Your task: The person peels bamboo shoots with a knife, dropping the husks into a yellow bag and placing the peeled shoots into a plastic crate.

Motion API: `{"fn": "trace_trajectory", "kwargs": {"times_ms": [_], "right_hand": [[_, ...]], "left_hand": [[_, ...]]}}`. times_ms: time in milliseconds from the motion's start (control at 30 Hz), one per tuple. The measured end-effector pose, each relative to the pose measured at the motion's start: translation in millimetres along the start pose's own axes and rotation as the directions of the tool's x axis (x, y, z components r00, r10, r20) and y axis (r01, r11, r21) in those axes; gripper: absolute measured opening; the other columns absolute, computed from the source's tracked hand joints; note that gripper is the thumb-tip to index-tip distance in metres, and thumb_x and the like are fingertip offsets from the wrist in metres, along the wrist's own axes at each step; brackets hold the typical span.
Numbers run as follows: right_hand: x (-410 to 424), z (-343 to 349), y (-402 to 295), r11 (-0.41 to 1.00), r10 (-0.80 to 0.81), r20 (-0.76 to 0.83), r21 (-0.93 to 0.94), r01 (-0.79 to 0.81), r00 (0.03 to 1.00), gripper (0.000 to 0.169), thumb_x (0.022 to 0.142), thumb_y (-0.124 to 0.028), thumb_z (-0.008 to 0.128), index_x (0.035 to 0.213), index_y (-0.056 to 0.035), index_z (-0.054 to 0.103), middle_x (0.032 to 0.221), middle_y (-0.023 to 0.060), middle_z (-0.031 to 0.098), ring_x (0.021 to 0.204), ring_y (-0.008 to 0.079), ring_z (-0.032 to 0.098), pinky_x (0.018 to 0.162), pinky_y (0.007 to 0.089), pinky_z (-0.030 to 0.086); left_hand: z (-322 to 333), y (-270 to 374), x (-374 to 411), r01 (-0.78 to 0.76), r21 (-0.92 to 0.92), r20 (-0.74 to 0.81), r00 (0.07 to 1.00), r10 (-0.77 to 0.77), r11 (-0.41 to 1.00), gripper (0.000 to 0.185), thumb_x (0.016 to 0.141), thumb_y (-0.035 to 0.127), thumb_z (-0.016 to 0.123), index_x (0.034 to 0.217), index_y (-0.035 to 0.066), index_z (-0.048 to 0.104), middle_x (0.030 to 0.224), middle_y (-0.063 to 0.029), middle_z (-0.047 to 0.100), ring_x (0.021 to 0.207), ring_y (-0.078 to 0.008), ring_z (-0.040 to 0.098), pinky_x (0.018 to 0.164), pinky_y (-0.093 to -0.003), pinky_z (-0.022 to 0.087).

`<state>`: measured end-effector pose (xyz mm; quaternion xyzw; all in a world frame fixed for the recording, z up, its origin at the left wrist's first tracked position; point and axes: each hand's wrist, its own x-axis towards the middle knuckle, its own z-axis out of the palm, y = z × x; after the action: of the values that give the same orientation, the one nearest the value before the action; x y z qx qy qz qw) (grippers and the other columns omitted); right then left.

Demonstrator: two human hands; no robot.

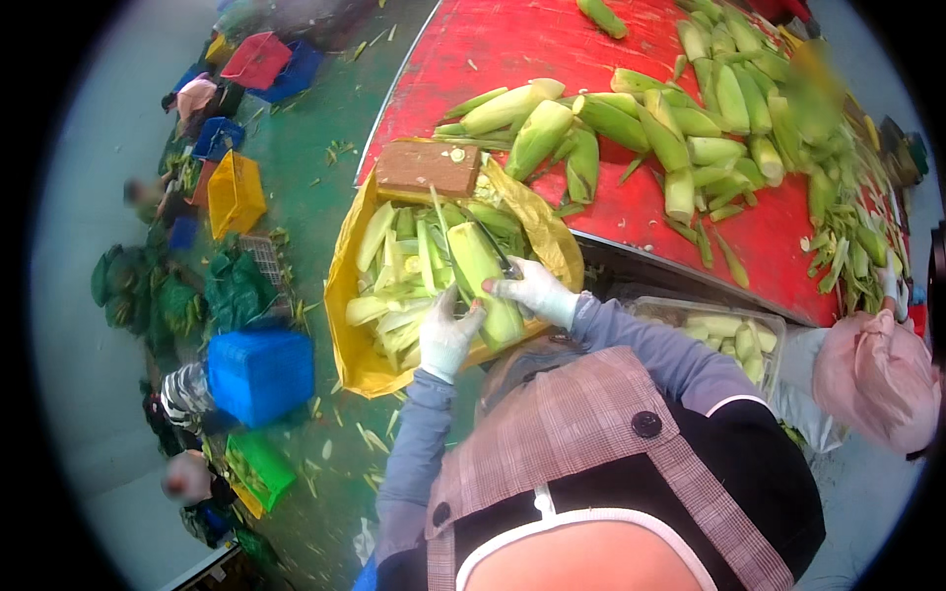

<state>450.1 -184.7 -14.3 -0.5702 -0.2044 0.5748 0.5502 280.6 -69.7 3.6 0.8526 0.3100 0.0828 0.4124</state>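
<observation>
An ear of corn (482,277) in pale green husk is held in front of me, above a yellow woven sack (341,325) with its mouth spread wide. My left hand (447,336), in a white glove, pinches the husk on the ear's left side. On the other side my gloved right hand (538,289) grips a dark, narrow tool (488,236), perhaps a knife, its thumb against the ear. Loose husk leaves (392,303) fill the sack below. At the sack's far edge lies a brown block (427,168) with a cut corn end on top.
Unhusked corn (665,133) is heaped on the red table (510,44). Under its edge stands a clear bin (776,332) of peeled ears. A co-worker in a pink head covering (876,377) works at right. Crates, including a blue one (260,377), and other people line the left.
</observation>
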Motion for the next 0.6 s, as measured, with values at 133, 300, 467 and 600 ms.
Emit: {"fn": "trace_trajectory", "kwargs": {"times_ms": [133, 300, 467, 600], "right_hand": [[13, -3, 26, 0.961, -0.148, -0.185, -0.261, 0.096, 0.972, 0.090, 0.066, -0.057, 0.083, 0.131, -0.0017, 0.054, 0.120, 0.0218, 0.065, 0.115, 0.0333, 0.062, 0.098, 0.0387, 0.047], [-2, -2, 13, 0.910, -0.244, -0.271, -0.395, 0.124, 0.931, 0.089, 0.066, -0.059, 0.082, 0.130, -0.0045, 0.052, 0.119, 0.0220, 0.064, 0.113, 0.0360, 0.062, 0.097, 0.0411, 0.048], [-5, 2, -2, 0.866, -0.319, -0.303, -0.477, 0.147, 0.898, 0.086, 0.065, -0.057, 0.083, 0.126, -0.0062, 0.051, 0.114, 0.0199, 0.066, 0.108, 0.0359, 0.063, 0.094, 0.0411, 0.049], [-8, -2, -9, 0.853, -0.343, -0.307, -0.498, 0.158, 0.887, 0.084, 0.067, -0.054, 0.084, 0.125, -0.0028, 0.051, 0.113, 0.0175, 0.067, 0.107, 0.0329, 0.064, 0.093, 0.0401, 0.049]], "left_hand": [[3, 8, 7, 0.157, -0.224, 0.132, 0.983, -0.130, 0.962, 0.044, 0.086, 0.012, 0.062, 0.123, -0.009, 0.053, 0.112, -0.0183, 0.066, 0.103, -0.0201, 0.063, 0.090, -0.0312, 0.049], [7, 28, 12, 0.040, -0.116, 0.055, 0.998, -0.034, 0.993, 0.049, 0.085, 0.016, 0.064, 0.126, -0.007, 0.051, 0.110, -0.0223, 0.066, 0.101, -0.0284, 0.066, 0.087, -0.0344, 0.051], [18, 33, 13, -0.012, 0.205, -0.111, 0.993, 0.035, 0.979, 0.049, 0.085, 0.019, 0.063, 0.126, -0.005, 0.052, 0.098, -0.0269, 0.066, 0.086, -0.0431, 0.065, 0.074, -0.0423, 0.054], [11, 31, 14, 0.094, 0.210, -0.080, 0.994, -0.079, 0.973, 0.040, 0.087, 0.014, 0.060, 0.121, -0.006, 0.055, 0.094, -0.0216, 0.069, 0.080, -0.0342, 0.067, 0.074, -0.0377, 0.053]]}}
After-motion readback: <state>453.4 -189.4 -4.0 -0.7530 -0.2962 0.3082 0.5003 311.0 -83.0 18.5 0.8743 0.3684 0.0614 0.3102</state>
